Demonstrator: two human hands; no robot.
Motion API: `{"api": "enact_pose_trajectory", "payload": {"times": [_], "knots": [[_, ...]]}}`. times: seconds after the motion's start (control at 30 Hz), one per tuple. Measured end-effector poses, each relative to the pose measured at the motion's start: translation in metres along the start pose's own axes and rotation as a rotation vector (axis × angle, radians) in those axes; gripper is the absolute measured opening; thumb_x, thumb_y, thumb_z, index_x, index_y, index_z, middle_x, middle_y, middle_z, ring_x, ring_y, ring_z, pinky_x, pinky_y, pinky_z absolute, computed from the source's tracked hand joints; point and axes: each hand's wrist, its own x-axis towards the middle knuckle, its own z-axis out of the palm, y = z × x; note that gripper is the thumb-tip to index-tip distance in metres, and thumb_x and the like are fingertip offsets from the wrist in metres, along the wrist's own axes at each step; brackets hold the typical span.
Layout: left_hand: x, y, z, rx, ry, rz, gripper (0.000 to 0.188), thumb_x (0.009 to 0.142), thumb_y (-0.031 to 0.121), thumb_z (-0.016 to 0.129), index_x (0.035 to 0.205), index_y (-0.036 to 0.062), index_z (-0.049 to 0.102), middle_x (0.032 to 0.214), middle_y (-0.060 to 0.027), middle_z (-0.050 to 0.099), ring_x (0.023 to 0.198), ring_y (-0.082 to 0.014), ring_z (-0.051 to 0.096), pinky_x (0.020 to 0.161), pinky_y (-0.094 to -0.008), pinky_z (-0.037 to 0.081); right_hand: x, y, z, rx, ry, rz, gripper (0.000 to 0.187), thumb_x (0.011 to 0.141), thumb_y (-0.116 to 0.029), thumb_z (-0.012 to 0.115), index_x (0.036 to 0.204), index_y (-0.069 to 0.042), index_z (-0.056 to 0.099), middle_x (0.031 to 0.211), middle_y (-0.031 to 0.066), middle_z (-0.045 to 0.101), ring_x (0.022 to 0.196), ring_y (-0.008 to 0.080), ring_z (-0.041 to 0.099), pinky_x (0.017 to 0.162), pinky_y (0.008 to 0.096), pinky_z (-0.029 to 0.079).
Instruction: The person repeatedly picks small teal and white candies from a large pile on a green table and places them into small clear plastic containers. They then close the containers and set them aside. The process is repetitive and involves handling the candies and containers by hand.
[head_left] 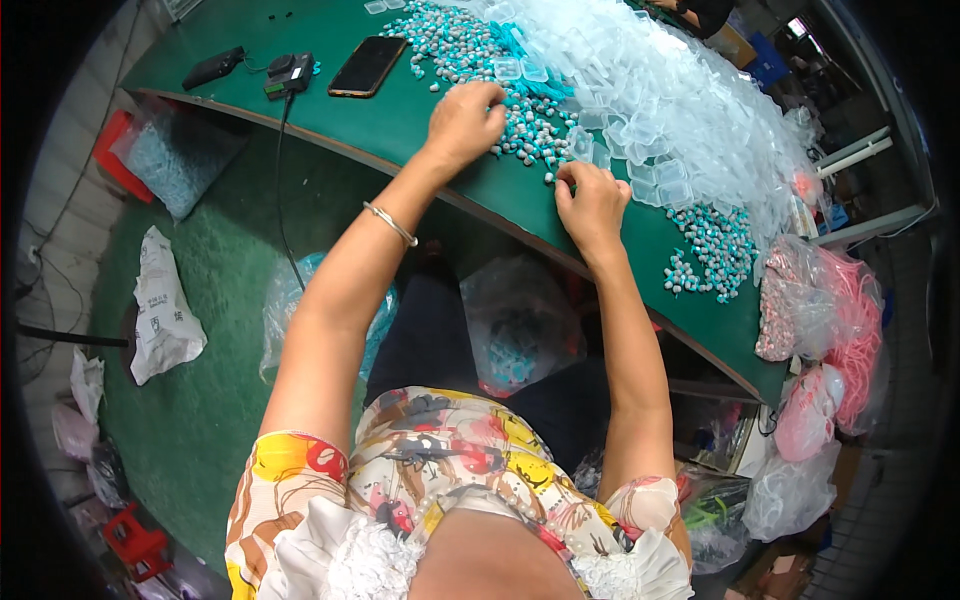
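My left hand (465, 124) reaches over a spread of small grey-and-teal pieces (529, 132), with its fingers curled in and the tips close to them. What the fingertips may hold is too small to see. To the right, my right hand (594, 208) is closed, thumb and forefinger drawn together near the table's front edge. Any item in that pinch is hidden. Just beyond its fingers lies an open clear plastic box (581, 146). One loose piece (549, 178) sits beside the right thumb.
A large heap of clear plastic boxes (690, 110) covers the back of the green table (500, 205). More teal pieces (715, 250) lie at right, near bags of pink pieces (785, 305) and pink cord (855, 340). A phone (367, 67) and corded device (290, 75) lie at left.
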Motion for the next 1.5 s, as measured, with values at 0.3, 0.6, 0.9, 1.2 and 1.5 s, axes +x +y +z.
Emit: {"api": "enact_pose_trajectory", "payload": {"times": [0.3, 0.6, 0.9, 1.2, 1.5], "knots": [[-0.049, 0.067, 0.019, 0.059, -0.162, 0.023, 0.011, 0.084, 0.013, 0.064, 0.092, 0.0071, 0.064, 0.087, -0.013, 0.067, 0.086, -0.0348, 0.063, 0.074, -0.0477, 0.05, 0.0, 0.01, 0.013, -0.042, 0.041, -0.105, 0.007, 0.079, -0.019, 0.07, 0.086, -0.017, 0.072, 0.083, 0.0014, 0.066, 0.086, 0.023, 0.062, 0.085, 0.0451, 0.035], [-0.066, 0.081, 0.041, 0.03, -0.225, 0.105, 0.022, 0.083, 0.015, 0.069, 0.103, 0.0098, 0.064, 0.093, -0.011, 0.065, 0.091, -0.0336, 0.06, 0.078, -0.0448, 0.048, -0.039, 0.041, -0.061, -0.001, 0.02, -0.066, 0.009, 0.076, -0.013, 0.074, 0.085, -0.016, 0.073, 0.086, -0.0016, 0.067, 0.091, 0.0207, 0.061, 0.092, 0.0435, 0.035], [-0.064, 0.098, 0.049, -0.26, -0.377, -0.053, 0.024, 0.084, 0.01, 0.067, 0.108, 0.0051, 0.063, 0.093, -0.0147, 0.064, 0.091, -0.0333, 0.063, 0.077, -0.0412, 0.05, -0.057, 0.037, -0.059, -0.011, -0.009, -0.108, 0.01, 0.076, -0.015, 0.076, 0.085, -0.017, 0.072, 0.088, -0.0027, 0.065, 0.093, 0.0196, 0.059, 0.093, 0.0466, 0.034], [-0.063, 0.09, 0.061, -0.335, -0.434, 0.064, 0.025, 0.086, 0.008, 0.062, 0.11, 0.002, 0.06, 0.107, -0.0172, 0.064, 0.096, -0.0358, 0.064, 0.081, -0.0415, 0.05, -0.061, 0.043, -0.066, 0.049, -0.015, -0.075, 0.01, 0.078, -0.017, 0.074, 0.088, -0.016, 0.072, 0.091, -0.001, 0.066, 0.094, 0.0212, 0.06, 0.093, 0.0455, 0.035], [-0.064, 0.099, 0.048, -0.277, -0.542, 0.099, 0.035, 0.08, 0.023, 0.073, 0.11, 0.0059, 0.064, 0.093, -0.0116, 0.062, 0.075, -0.028, 0.06, 0.065, -0.0391, 0.048, -0.101, 0.115, -0.131, -0.128, -0.044, 0.207, 0.009, 0.08, -0.019, 0.07, 0.088, -0.015, 0.072, 0.089, 0.0, 0.068, 0.089, 0.0225, 0.063, 0.084, 0.0439, 0.039]]}}
